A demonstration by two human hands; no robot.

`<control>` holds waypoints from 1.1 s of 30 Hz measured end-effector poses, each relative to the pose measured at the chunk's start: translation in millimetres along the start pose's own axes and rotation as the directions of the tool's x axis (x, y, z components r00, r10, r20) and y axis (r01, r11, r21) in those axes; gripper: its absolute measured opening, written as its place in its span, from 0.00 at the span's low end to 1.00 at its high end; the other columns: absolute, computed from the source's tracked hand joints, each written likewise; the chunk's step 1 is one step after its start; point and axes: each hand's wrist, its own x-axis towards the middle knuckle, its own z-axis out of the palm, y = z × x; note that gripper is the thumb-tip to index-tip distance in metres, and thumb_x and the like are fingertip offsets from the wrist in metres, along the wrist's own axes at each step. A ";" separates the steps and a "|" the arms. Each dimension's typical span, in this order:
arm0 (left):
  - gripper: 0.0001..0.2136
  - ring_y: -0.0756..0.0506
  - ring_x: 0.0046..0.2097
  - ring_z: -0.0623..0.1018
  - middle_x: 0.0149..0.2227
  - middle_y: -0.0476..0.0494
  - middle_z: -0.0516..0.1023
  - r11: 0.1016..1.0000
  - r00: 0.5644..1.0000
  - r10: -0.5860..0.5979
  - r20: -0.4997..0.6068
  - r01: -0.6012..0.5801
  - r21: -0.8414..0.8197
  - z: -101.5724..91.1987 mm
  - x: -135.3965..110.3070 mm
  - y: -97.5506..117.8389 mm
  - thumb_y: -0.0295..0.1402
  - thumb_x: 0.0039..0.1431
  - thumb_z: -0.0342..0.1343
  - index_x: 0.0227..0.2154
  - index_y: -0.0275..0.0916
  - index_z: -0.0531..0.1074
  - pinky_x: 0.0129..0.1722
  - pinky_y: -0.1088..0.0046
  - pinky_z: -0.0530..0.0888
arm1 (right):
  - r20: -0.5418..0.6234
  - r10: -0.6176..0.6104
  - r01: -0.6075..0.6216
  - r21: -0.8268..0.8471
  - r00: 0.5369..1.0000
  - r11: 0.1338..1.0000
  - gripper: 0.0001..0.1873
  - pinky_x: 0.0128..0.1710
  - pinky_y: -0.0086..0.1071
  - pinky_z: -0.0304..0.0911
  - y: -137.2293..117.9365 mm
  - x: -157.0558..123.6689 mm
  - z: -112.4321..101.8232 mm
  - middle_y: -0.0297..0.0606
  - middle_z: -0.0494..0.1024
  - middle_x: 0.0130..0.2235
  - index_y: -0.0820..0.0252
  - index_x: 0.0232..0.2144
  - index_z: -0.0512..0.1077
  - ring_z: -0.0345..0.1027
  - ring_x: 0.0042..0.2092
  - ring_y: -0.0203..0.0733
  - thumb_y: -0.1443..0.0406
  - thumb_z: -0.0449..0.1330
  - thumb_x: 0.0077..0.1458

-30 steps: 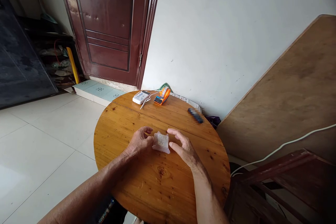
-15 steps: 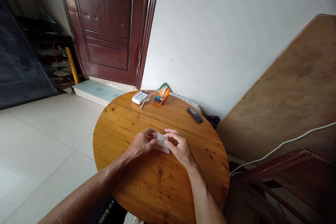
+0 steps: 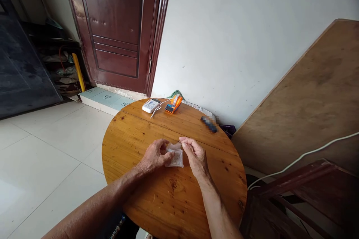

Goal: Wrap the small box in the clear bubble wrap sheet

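Observation:
A small clear plastic packet (image 3: 177, 158) with a pale printed label lies low over the middle of the round wooden table (image 3: 134, 127). My left hand (image 3: 154, 157) grips its left edge, the thumb across the front and the fingers behind. At the packet's upper right, my right hand (image 3: 195, 155) pinches the thin see-through flap between thumb and forefinger. The flap stands up from the printed part. What is inside the packet cannot be made out.
Toward the table's back edge are a white box-shaped device (image 3: 150, 105) with a white cord, an orange tape dispenser (image 3: 174, 104) and a blurred dark object (image 3: 209, 124). A wall (image 3: 224, 44) rises behind; a brown board (image 3: 303, 108) leans at the right.
The packet's printed side has turned toward me and its label sits lower. My right hand has closed from spread fingers into a pinch on the top flap. My left hand keeps its grip.

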 end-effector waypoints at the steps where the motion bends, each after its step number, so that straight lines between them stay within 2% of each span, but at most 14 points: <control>1: 0.20 0.45 0.39 0.73 0.36 0.45 0.74 1.000 1.000 0.022 -0.008 -0.022 -0.003 0.6 -0.1 -0.1 0.36 0.48 0.60 0.46 0.36 0.73 0.40 0.69 0.70 | -0.007 0.007 -0.007 0.011 1.000 1.000 0.11 0.46 0.36 0.66 -0.9 1.1 0.5 0.43 0.80 0.45 0.58 0.32 0.74 0.73 0.45 0.45 0.56 0.60 0.55; 3: 0.21 0.43 0.43 0.73 0.41 0.42 0.74 0.998 0.998 0.064 -0.010 -0.064 -0.027 2.4 -0.4 -1.2 0.36 0.47 0.62 0.46 0.36 0.72 0.44 0.66 0.71 | -0.016 0.012 -0.012 0.018 1.000 1.000 0.12 0.45 0.36 0.65 -4.1 4.9 0.9 0.42 0.80 0.44 0.58 0.33 0.74 0.72 0.44 0.44 0.55 0.60 0.54; 6: 0.29 0.42 0.45 0.74 0.46 0.40 0.74 0.991 0.998 0.063 0.027 -0.059 -0.120 6.2 -0.9 -5.5 0.36 0.47 0.64 0.53 0.38 0.68 0.46 0.65 0.71 | -0.015 0.014 -0.014 -0.002 1.000 1.000 0.12 0.45 0.36 0.65 -10.9 14.2 -0.2 0.42 0.80 0.44 0.58 0.32 0.74 0.72 0.44 0.44 0.55 0.61 0.53; 9: 0.39 0.43 0.44 0.75 0.46 0.41 0.75 0.974 0.992 0.071 0.106 -0.046 -0.223 9.9 -2.0 -10.1 0.36 0.47 0.65 0.62 0.40 0.57 0.46 0.66 0.72 | -0.001 0.018 -0.018 -0.030 1.000 0.999 0.13 0.47 0.37 0.65 -16.9 27.9 -2.9 0.43 0.80 0.44 0.58 0.30 0.75 0.73 0.44 0.45 0.55 0.62 0.52; 12: 0.43 0.44 0.42 0.75 0.44 0.44 0.76 0.966 0.980 0.098 0.175 -0.051 -0.254 11.5 -4.2 -10.4 0.36 0.48 0.65 0.65 0.42 0.51 0.44 0.67 0.73 | -0.008 0.029 -0.029 -0.040 1.000 0.999 0.14 0.49 0.40 0.64 -19.1 45.8 -5.6 0.43 0.81 0.43 0.59 0.29 0.75 0.73 0.45 0.47 0.54 0.63 0.50; 17: 0.42 0.43 0.44 0.74 0.46 0.42 0.74 0.958 0.969 0.166 0.180 -0.115 -0.264 10.6 -7.4 -2.5 0.35 0.46 0.66 0.64 0.42 0.53 0.44 0.67 0.72 | -0.094 0.050 -0.051 -0.009 0.994 0.999 0.15 0.48 0.39 0.64 -11.8 78.5 -3.7 0.44 0.82 0.41 0.60 0.29 0.76 0.73 0.44 0.46 0.54 0.64 0.45; 20: 0.37 0.45 0.41 0.73 0.44 0.44 0.73 0.953 0.974 0.148 0.171 -0.094 -0.287 8.5 -8.3 3.6 0.34 0.47 0.64 0.61 0.41 0.57 0.41 0.69 0.71 | -0.183 0.104 -0.101 0.025 0.978 0.995 0.16 0.42 0.37 0.64 -2.3 93.1 0.4 0.41 0.82 0.36 0.60 0.27 0.76 0.72 0.41 0.44 0.54 0.65 0.42; 22: 0.30 0.47 0.37 0.72 0.42 0.45 0.72 0.956 0.973 0.135 0.187 -0.078 -0.283 5.4 -8.6 8.2 0.34 0.47 0.63 0.55 0.40 0.64 0.38 0.71 0.70 | -0.236 0.168 -0.160 0.051 0.957 0.986 0.17 0.38 0.34 0.64 5.3 98.7 2.5 0.40 0.81 0.33 0.60 0.27 0.76 0.72 0.39 0.44 0.53 0.66 0.39; 24: 0.23 0.48 0.36 0.70 0.42 0.45 0.71 0.959 0.965 0.132 0.225 -0.067 -0.274 1.3 -8.7 13.0 0.35 0.48 0.63 0.48 0.37 0.70 0.36 0.72 0.69 | -0.260 0.216 -0.205 0.072 0.941 0.976 0.18 0.34 0.33 0.63 13.5 100.0 2.9 0.40 0.80 0.31 0.60 0.26 0.75 0.71 0.37 0.44 0.52 0.66 0.38; 26: 0.21 0.47 0.38 0.71 0.43 0.43 0.72 0.961 0.960 0.091 0.265 -0.015 -0.275 -2.4 -8.1 16.9 0.38 0.49 0.62 0.46 0.35 0.72 0.38 0.71 0.69 | -0.271 0.237 -0.223 0.083 0.933 0.971 0.19 0.33 0.33 0.62 20.9 96.5 1.0 0.40 0.80 0.32 0.61 0.26 0.75 0.72 0.36 0.44 0.51 0.65 0.38; 29: 0.30 0.42 0.45 0.73 0.45 0.39 0.74 0.940 0.951 -0.029 0.308 0.130 -0.315 -4.2 -5.5 17.8 0.42 0.51 0.60 0.55 0.32 0.68 0.45 0.66 0.70 | -0.332 0.248 -0.232 0.089 0.910 0.969 0.22 0.34 0.34 0.63 26.0 81.7 -6.4 0.41 0.80 0.35 0.61 0.35 0.75 0.72 0.36 0.44 0.52 0.64 0.39; 31: 0.33 0.39 0.49 0.73 0.48 0.37 0.75 0.906 0.948 -0.063 0.312 0.186 -0.381 -2.4 -2.6 15.0 0.42 0.51 0.60 0.58 0.31 0.65 0.50 0.63 0.69 | -0.393 0.205 -0.200 0.055 0.896 0.978 0.24 0.35 0.33 0.64 23.0 66.0 -12.3 0.38 0.79 0.35 0.61 0.40 0.74 0.71 0.34 0.41 0.53 0.63 0.42; 33: 0.33 0.38 0.52 0.73 0.50 0.36 0.75 0.866 0.951 -0.062 0.301 0.202 -0.458 0.5 0.3 11.0 0.37 0.49 0.60 0.59 0.32 0.64 0.53 0.61 0.69 | -0.389 0.127 -0.151 -0.031 0.912 0.988 0.21 0.33 0.32 0.63 15.2 47.4 -15.7 0.34 0.76 0.32 0.60 0.38 0.73 0.68 0.31 0.38 0.53 0.61 0.46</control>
